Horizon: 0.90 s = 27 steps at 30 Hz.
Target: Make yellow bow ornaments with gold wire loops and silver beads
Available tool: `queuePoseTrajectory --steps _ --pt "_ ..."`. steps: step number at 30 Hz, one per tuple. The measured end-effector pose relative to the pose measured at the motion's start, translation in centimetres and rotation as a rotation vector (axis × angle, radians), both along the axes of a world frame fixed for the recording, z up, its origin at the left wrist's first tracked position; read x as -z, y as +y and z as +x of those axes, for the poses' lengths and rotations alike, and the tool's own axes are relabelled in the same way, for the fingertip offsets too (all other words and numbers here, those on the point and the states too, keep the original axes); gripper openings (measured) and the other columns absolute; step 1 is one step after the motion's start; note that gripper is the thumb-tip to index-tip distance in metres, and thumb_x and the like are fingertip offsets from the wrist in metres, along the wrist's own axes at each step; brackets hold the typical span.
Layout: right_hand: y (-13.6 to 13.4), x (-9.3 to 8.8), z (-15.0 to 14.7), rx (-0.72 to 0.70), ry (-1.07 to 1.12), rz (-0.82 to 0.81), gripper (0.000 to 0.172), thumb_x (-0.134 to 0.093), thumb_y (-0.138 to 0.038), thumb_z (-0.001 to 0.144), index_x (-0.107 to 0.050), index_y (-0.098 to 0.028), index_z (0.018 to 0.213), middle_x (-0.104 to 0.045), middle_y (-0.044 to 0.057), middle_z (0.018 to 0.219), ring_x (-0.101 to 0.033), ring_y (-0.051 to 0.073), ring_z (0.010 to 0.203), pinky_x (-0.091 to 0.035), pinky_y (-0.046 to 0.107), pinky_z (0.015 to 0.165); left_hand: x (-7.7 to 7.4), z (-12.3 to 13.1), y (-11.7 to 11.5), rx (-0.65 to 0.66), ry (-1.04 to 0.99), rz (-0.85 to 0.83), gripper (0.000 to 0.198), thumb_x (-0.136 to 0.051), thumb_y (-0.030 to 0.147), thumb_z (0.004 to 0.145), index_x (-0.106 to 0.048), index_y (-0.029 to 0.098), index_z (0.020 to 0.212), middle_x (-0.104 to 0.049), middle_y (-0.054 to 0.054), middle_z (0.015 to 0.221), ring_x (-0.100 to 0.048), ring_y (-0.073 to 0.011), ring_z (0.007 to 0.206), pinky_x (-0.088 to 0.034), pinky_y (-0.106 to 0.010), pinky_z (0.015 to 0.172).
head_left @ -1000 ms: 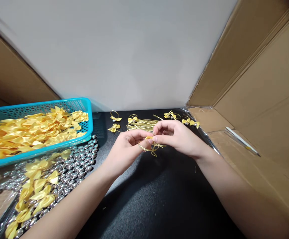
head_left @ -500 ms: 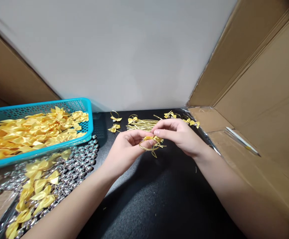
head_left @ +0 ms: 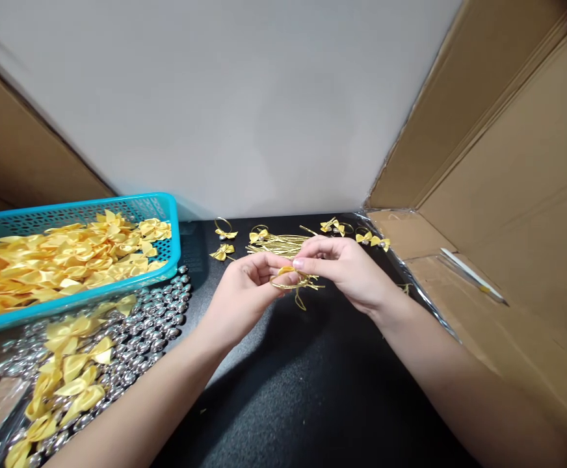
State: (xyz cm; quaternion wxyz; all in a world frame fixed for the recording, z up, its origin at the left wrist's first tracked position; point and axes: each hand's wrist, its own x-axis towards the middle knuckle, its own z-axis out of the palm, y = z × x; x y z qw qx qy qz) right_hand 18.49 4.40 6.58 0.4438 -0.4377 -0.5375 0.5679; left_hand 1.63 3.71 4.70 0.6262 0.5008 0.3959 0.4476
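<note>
Over the black tabletop my left hand [head_left: 254, 283] pinches a yellow ribbon bow [head_left: 286, 270] between thumb and fingers. A loop of gold cord [head_left: 283, 286] hangs from the bow, curving round in front of the left thumb. My right hand [head_left: 337, 266] is closed at the same bow, thumb and forefinger pressed on its right side. The fingers hide much of the bow and any knot there. Just behind the hands lies a bundle of gold cords [head_left: 278, 244], partly covered by the fingers.
At left stands a turquoise basket [head_left: 176, 234] full of yellow bows. Many silver beads [head_left: 166, 305] and loose bows [head_left: 76, 367] lie before it. Bows with cord loops [head_left: 225, 234] line the back wall. A white pen-like tool [head_left: 473, 276] rests on cardboard at right.
Both hands stay together at the bow. The right thumb and fingers have shifted slightly left, covering more of the bow. The whole view has shifted a little.
</note>
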Motion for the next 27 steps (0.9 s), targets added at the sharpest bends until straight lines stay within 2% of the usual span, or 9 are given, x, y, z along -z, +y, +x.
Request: queuePoseTrajectory --steps 6,14,20,27 --pt "-0.18 -0.33 -0.44 -0.011 0.077 -0.129 0.016 -0.080 -0.026 0.060 -0.068 -0.016 0.060 -0.060 -0.004 0.061 -0.052 0.008 0.063 -0.042 0.025 0.068 -0.15 0.07 -0.08 -0.004 -0.008 0.007 0.020 -0.083 0.021 0.066 -0.065 0.015 0.070 -0.067 0.004 0.064 -0.059 -0.0050 0.060 -0.045 -0.013 0.058" --pt "0.43 -0.05 -0.11 0.021 0.284 -0.206 0.013 -0.078 -0.022 0.065 -0.068 -0.015 0.066 -0.063 -0.003 0.070 -0.054 0.007 0.066 -0.043 0.023 0.069 -0.26 0.12 -0.18 -0.007 -0.027 0.058 0.020 -0.080 0.017 0.069 -0.061 0.016 0.068 -0.067 0.004 0.065 -0.060 -0.0057 0.063 -0.046 -0.014 0.061" --pt "0.07 -0.26 -0.32 0.026 0.218 -0.091 0.014 -0.078 -0.026 0.068 -0.069 -0.016 0.069 -0.068 -0.001 0.073 -0.059 0.008 0.069 -0.048 0.025 0.075 -0.21 0.10 -0.11 -0.023 -0.011 0.043 0.021 -0.081 0.017 0.067 -0.060 0.016 0.066 -0.066 0.005 0.062 -0.059 -0.0060 0.060 -0.046 -0.015 0.060" --pt "-0.11 -0.37 -0.49 0.065 0.150 0.040 0.026 -0.081 -0.039 0.065 -0.068 -0.017 0.070 -0.069 0.000 0.073 -0.063 0.011 0.072 -0.052 0.028 0.079 -0.47 0.23 -0.11 -0.066 0.000 0.049 0.024 -0.082 0.020 0.064 -0.059 0.017 0.064 -0.066 0.003 0.063 -0.059 -0.0091 0.062 -0.046 -0.019 0.061"
